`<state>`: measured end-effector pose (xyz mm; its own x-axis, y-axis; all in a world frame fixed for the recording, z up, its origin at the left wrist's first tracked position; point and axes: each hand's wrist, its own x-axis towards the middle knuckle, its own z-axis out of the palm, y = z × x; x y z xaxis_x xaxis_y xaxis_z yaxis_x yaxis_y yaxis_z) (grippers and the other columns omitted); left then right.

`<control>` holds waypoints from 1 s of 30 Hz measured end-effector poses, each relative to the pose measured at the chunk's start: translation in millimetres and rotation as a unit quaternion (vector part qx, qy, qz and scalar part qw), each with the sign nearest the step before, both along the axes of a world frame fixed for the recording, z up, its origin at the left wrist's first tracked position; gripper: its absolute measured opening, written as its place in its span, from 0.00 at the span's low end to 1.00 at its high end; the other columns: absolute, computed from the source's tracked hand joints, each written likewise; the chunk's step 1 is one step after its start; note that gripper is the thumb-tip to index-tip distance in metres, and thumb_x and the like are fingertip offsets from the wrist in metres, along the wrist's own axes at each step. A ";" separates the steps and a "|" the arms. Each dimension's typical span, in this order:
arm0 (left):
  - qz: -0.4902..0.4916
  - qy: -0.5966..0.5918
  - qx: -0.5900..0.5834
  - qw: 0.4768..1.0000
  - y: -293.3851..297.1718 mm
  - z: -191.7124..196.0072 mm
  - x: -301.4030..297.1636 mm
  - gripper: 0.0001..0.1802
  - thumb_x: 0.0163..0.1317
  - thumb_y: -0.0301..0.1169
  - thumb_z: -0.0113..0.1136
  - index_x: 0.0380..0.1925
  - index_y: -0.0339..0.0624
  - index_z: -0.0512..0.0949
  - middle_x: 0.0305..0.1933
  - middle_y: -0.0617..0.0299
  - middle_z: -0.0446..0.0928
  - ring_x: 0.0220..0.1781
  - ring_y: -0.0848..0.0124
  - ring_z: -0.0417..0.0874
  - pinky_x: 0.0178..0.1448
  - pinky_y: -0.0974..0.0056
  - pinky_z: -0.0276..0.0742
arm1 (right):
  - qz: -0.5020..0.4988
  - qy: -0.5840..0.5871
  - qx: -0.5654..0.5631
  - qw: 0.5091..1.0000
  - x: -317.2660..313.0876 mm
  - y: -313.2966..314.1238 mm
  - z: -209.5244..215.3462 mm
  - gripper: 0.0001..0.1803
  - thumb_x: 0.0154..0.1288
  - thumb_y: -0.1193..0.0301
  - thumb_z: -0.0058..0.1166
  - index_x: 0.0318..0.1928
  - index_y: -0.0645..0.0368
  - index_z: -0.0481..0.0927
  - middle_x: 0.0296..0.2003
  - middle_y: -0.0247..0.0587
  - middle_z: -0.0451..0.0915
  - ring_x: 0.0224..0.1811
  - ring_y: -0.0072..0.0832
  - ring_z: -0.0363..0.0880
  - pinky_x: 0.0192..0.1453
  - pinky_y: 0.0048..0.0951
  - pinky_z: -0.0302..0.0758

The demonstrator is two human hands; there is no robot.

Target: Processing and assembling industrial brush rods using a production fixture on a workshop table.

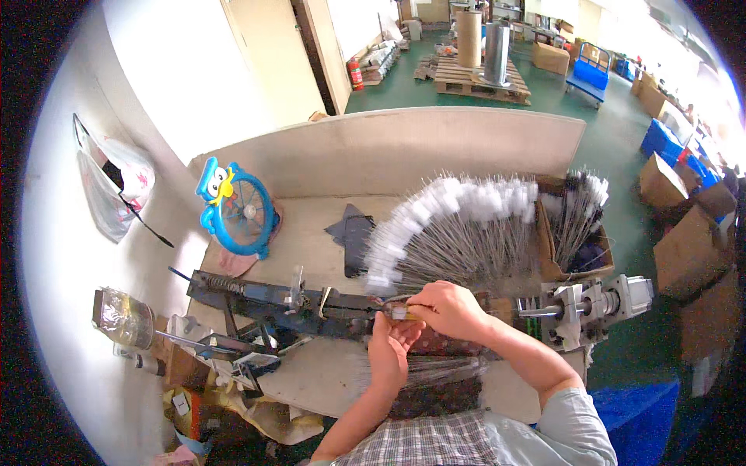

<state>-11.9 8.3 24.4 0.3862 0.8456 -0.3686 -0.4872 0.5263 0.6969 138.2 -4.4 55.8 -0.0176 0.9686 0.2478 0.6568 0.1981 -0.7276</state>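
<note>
My right hand [452,311] is closed in a pinch on a small yellow-and-white piece [400,313] over the long dark bar of a bench machine [264,303]. Just below it is my left hand [388,349], palm up, with its thumb raised near the piece and its fingers apart. Beyond both hands, many thin wire brushes with white bristle tips [451,202] lie fanned out, their stems pointing toward me. More loose wires [427,371] lie close to my body on a dark surface. The right hand partly hides what it pinches.
A metal spindle unit [594,309] stands at the bench's right end. Black-tipped brushes [575,217] fill a cardboard box [548,252]. A blue cartoon fan [247,210] and a dark flat slab [357,247] are behind the bar. A low panel [388,151] edges the back.
</note>
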 end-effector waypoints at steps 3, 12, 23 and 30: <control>0.064 -0.010 -0.044 0.997 1.2 -14.1 3.9 0.23 0.67 0.50 0.41 0.43 0.42 0.71 0.40 0.62 0.76 0.44 0.69 0.76 0.51 0.63 0.70 | -0.046 -0.107 0.097 0.988 -13.5 -7.6 3.5 0.13 0.49 0.64 0.59 0.35 0.56 0.81 0.31 0.36 0.79 0.37 0.35 0.76 0.40 0.34 0.73; 0.050 -0.065 -0.008 0.997 -4.5 -7.7 4.7 0.09 0.64 0.33 0.49 0.39 0.41 0.71 0.41 0.62 0.75 0.45 0.71 0.76 0.52 0.65 0.71 | -0.083 -0.180 0.207 0.958 -21.5 -11.6 -2.3 0.14 0.46 0.63 0.61 0.35 0.51 0.81 0.33 0.29 0.79 0.39 0.29 0.74 0.42 0.33 0.70; 0.076 -0.053 -0.017 0.996 -7.5 -3.7 8.5 0.05 0.58 0.25 0.54 0.34 0.40 0.71 0.38 0.62 0.75 0.40 0.73 0.77 0.48 0.66 0.73 | -0.047 -0.201 0.198 0.958 -6.2 -22.8 -1.3 0.15 0.46 0.66 0.60 0.38 0.45 0.81 0.35 0.26 0.77 0.40 0.29 0.74 0.43 0.31 0.70; 0.074 -0.076 -0.012 0.994 -4.7 -11.4 6.2 0.06 0.58 0.26 0.53 0.36 0.42 0.72 0.37 0.65 0.74 0.37 0.74 0.76 0.44 0.69 0.73 | -0.020 -0.170 0.178 0.969 -25.1 -8.8 -4.4 0.15 0.46 0.66 0.58 0.38 0.48 0.80 0.38 0.31 0.77 0.42 0.32 0.74 0.43 0.34 0.72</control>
